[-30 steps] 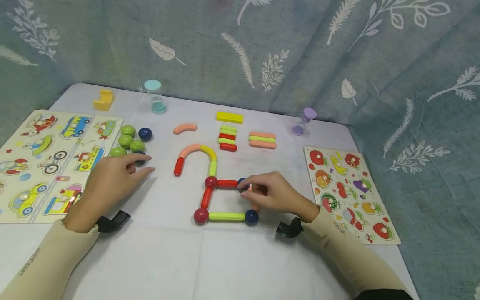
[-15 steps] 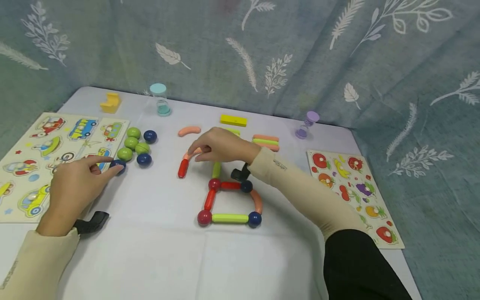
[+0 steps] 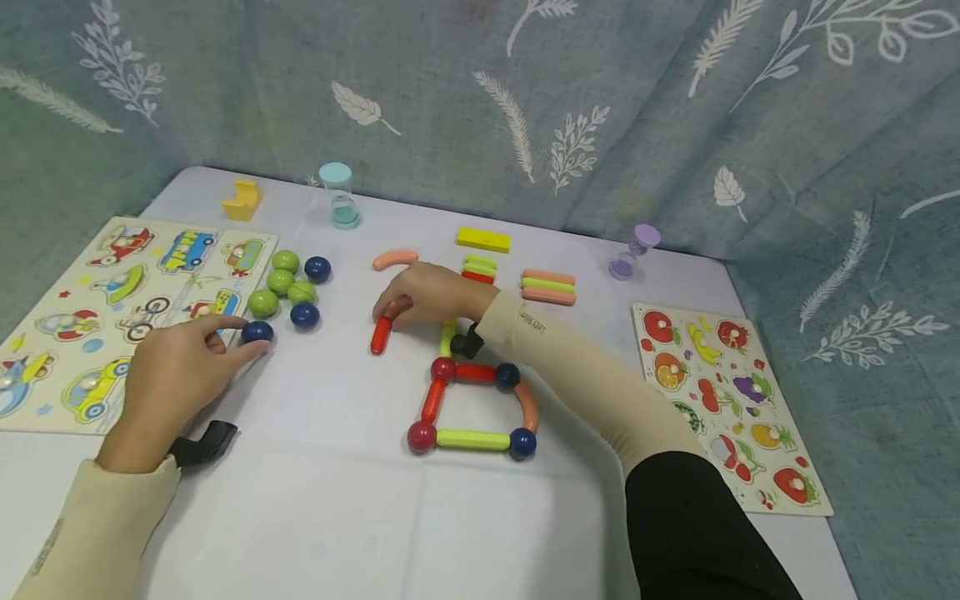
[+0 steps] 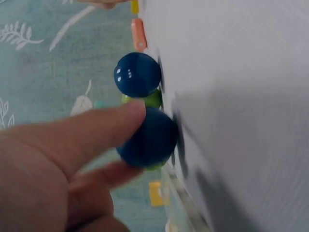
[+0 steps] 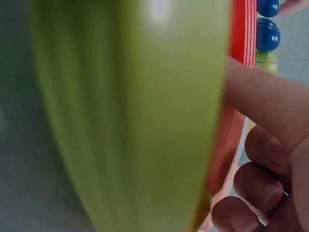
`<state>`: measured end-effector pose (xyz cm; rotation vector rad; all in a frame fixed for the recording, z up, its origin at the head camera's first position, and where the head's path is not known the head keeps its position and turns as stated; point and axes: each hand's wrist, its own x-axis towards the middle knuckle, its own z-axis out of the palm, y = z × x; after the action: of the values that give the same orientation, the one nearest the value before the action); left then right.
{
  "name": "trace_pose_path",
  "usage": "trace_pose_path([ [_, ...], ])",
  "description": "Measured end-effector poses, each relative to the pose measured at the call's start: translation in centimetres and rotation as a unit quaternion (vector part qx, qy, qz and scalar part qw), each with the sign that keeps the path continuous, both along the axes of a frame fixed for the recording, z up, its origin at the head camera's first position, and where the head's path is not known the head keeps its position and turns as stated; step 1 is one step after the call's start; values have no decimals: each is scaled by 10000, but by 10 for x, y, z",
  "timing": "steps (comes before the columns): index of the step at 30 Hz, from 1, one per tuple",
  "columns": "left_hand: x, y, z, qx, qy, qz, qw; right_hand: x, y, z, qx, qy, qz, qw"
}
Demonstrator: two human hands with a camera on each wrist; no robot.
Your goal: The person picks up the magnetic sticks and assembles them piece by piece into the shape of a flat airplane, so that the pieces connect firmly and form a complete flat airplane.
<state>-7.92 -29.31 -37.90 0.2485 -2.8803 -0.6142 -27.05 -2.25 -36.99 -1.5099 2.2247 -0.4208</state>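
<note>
With thumb and finger my left hand pinches a dark blue ball at the picture board's right edge; the left wrist view shows this ball close up. My right hand reaches over a magnetic-stick shape and pinches the upper end of a red stick. The hand hides most of the curved arch. In the right wrist view a green stick fills the foreground, with the thumb against the red piece. Below lies a closed frame of red balls, blue balls, sticks and a coral curve.
Several green balls and two more blue balls lie beside the vehicle puzzle board. A fruit puzzle board is at right. Behind are spare sticks, a yellow block, a teal hourglass and a purple hourglass.
My right hand has left the frame's right side and moved left to the arch's red stick. My left hand has drawn back toward me and now holds a blue ball.
</note>
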Motion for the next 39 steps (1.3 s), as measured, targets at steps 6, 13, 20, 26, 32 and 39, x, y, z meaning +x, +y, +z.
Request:
trace_pose_path([
  [6,3,10,-1,-297,147,-898,9954,1,3,-4,-101,151,18,9998],
  [13,5,43,-10,138,235,-1533,9878,1,1,-6,-194,595,245,9977],
  [20,0,70,-14,509,141,-1700,9840,-1,4,-4,-363,633,288,9969],
  [26,-3,78,-16,567,76,-1847,9811,-3,7,-3,-538,385,149,9977],
  [32,-8,85,-18,371,456,-2126,9754,-6,7,-3,-677,233,151,9973],
  [39,-15,92,-21,211,745,-2454,9663,-3,7,-2,-666,-15,81,9977],
])
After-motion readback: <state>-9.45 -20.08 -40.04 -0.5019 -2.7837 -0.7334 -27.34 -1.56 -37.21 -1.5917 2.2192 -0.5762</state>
